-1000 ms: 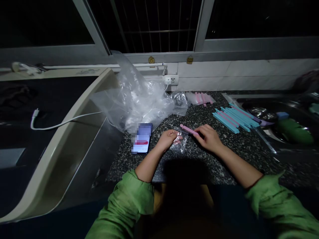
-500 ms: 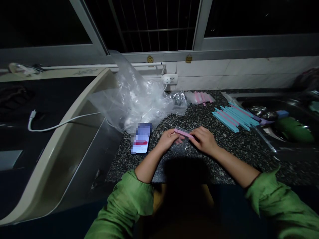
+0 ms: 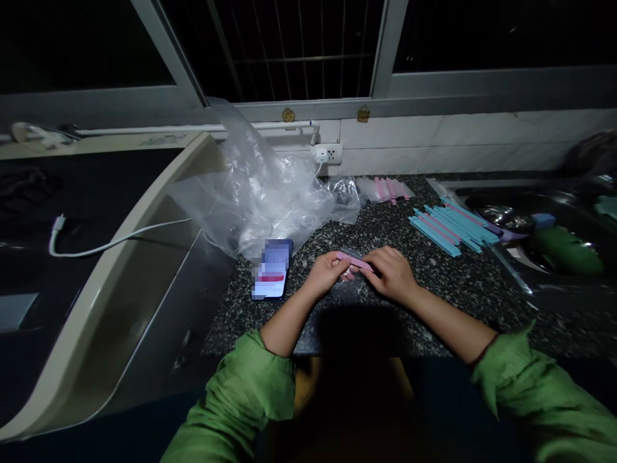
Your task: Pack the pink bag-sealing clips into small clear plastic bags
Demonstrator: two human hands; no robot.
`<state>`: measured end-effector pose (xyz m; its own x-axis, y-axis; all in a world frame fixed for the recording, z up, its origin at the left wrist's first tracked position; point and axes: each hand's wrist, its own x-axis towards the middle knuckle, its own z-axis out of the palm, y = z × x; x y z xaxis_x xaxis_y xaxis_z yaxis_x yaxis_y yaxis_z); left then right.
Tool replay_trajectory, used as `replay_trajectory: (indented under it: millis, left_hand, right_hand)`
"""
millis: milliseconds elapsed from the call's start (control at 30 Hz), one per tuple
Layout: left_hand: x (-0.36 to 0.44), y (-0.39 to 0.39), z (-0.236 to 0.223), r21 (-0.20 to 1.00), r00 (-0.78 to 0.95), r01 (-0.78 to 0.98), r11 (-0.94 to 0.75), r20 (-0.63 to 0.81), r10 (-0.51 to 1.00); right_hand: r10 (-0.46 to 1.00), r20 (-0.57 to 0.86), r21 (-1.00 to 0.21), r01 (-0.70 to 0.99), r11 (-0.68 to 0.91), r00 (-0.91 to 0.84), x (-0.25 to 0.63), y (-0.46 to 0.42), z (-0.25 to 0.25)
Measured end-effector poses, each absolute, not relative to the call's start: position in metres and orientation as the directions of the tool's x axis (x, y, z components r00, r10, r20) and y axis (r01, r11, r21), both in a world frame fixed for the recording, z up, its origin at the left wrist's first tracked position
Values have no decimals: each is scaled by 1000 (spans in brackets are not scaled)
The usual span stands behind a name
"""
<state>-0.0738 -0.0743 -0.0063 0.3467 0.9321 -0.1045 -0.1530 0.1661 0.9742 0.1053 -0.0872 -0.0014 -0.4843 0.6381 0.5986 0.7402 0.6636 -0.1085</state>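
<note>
A flat pink strip (image 3: 355, 260) spans the gap between my two hands, low over the counter. Its left end is pinched by my left hand (image 3: 326, 274), thumb on top. My right hand (image 3: 393, 275) closes its fingers on the right end. A small clear plastic sleeve (image 3: 352, 253) is at the strip, its edge showing just behind it; whether the strip lies inside it I cannot tell. Farther right, several blue and pink strips (image 3: 453, 225) lie in a loose row. More pink strips (image 3: 391, 189) rest on clear packaging near the wall.
A large crumpled plastic bag (image 3: 274, 193) stands behind a lit phone (image 3: 272, 269) on the speckled counter (image 3: 299, 328). At the right is a sink with a metal bowl (image 3: 501, 215) and a green item (image 3: 566, 251). A white cable (image 3: 120, 241) crosses the appliance at left.
The pink strip has turned slightly in my fingers, and the clear sleeve's edge now shows behind it. Both hands stay nearly in place; the whole view has shifted a little.
</note>
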Motion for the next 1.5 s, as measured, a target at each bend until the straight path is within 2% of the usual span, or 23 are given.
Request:
replay_trajectory:
  millis: [233,367,667,900,1067,1333,1500]
  left_hand:
    - [-77,-74,-5,973,427,-207,102,-4,904]
    - [-77,-71,-9,963,411,-232,141,-34,911]
    - [-73,-73,-7,976,340,-184,114,-46,939]
    - [-70,-76,-7,966,267,-222,132,-70,961]
    - [-71,-75,-13,955,256,-246,164,-99,961]
    - [-72,-72,-18,967,236,-226,120,-66,970]
    - [-70,-71,-15,961,216,-228,156,-106,971]
  right_hand:
    - [615,644,-132,725,675,-455,107,-87,-4]
    - [592,653,-145,690,710,-472,107,-87,-6]
    - [609,644,-220,650,728,-464,105,-85,-7]
    - [583,656,-192,642,743,-479,104,-84,-10]
    - [582,664,-218,623,751,-469,104,-84,-10]
    - [582,673,-236,614,754,-456,103,-83,-10]
    - [566,699,-247,596,764,-436,102,-82,-10]
